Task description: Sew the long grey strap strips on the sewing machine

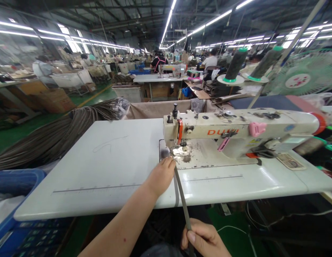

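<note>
L hand (162, 176) & R hand (205, 238), fingers pinching 1 strip (182, 198) (nr 1 sewing mach. (243, 134)).

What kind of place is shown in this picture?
Most likely a sewing workshop or factory floor: a sewing machine on a white table, two large thread cones, and another sewing machine farther back under long ceiling lights.

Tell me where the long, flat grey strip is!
In the head view, just right of centre, the strip slants from the left hand down to the right hand.
</note>
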Motion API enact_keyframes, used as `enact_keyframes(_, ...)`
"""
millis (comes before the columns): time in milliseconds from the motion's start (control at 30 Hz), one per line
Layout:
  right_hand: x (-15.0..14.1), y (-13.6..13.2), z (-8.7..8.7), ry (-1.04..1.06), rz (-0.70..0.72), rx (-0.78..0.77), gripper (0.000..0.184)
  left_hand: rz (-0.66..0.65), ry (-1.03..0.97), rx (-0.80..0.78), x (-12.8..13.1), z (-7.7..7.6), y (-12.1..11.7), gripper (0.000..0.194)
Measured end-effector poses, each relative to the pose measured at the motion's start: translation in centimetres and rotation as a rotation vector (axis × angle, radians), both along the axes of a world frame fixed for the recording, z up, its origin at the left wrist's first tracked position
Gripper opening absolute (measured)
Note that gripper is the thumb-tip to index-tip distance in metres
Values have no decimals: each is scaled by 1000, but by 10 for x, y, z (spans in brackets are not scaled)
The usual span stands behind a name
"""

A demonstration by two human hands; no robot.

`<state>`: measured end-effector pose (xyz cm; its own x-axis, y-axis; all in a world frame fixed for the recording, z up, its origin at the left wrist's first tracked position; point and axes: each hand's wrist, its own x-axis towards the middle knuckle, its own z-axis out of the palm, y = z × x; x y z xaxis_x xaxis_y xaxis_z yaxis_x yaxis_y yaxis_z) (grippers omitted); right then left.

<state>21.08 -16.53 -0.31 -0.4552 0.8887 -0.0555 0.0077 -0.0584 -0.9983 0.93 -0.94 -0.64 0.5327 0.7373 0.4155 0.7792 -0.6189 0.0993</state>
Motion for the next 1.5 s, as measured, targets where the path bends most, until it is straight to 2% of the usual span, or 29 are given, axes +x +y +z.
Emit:
enact_keyframes(233, 1, 1, -4, 2, 34, 35, 49, 6, -75, -15, 1, -2, 2, 32)
enact_keyframes(433, 1, 2, -2, 54, 19, -1, 47, 17, -72, -1, -1, -7, 6, 35)
enact_keyframes(600, -3, -5, 10, 137, -32, -20, 42, -76, 87, 132, -8, -19, 1, 39)
enact_keyframes(700, -5, -5, 12, 165, -124, -39, 34, -134, 164, 225, -14, -24, 2, 39)
enact_keyframes(800, -9, -3, 11, 186, -188, -79, 38, -168, 217, 315, -18, -24, 5, 37)
enact_keyframes(1000, -18, 1, 3, 384, -134, -349, 52, -176, 264, 405, -18, -22, 5, 37)
enact_keyframes(1133, -13, -2, -5, 363, -117, -300, 45, -172, 263, 387, -17, -22, 4, 38)
enact_keyframes(1300, 1, -11, -20, 241, 7, -221, 53, -192, 249, 373, -17, -19, 5, 38)
enact_keyframes(1500, 2, -13, -35, 146, 3, -160, 55, -188, 205, 316, -16, -17, 3, 39)
